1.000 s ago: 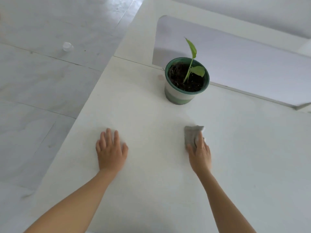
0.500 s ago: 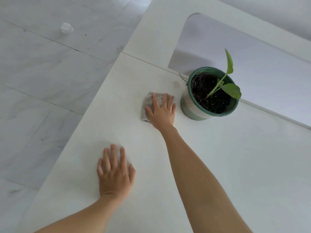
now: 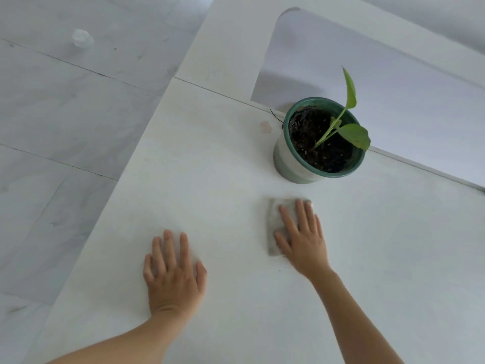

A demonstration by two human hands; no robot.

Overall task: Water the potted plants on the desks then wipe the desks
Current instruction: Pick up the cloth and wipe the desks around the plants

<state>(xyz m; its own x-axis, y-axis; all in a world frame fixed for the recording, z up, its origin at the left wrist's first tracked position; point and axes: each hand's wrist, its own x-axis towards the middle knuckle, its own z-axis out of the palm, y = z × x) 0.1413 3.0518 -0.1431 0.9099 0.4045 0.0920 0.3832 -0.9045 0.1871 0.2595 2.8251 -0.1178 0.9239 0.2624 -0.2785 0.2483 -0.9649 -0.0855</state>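
Note:
A green-rimmed pot (image 3: 291, 164) with dark soil and a small green plant (image 3: 351, 130) stands on the white desk (image 3: 210, 179), near its far edge. My right hand (image 3: 301, 237) lies flat on a grey cloth (image 3: 274, 227), pressing it against the desk just in front of the pot. The cloth shows at the fingertips and to the left of the hand. My left hand (image 3: 173, 271) rests flat on the desk with fingers spread, to the left of the cloth and holding nothing.
A faint pinkish stain (image 3: 265, 126) marks the desk left of the pot. A pale divider panel (image 3: 393, 82) rises behind the pot. The desk's left edge drops to a grey tiled floor (image 3: 65, 114), where a small clear object (image 3: 82, 38) lies.
My right hand has slid the cloth from beside the pot's left side back toward me, to in front of the pot. My left hand stays planted.

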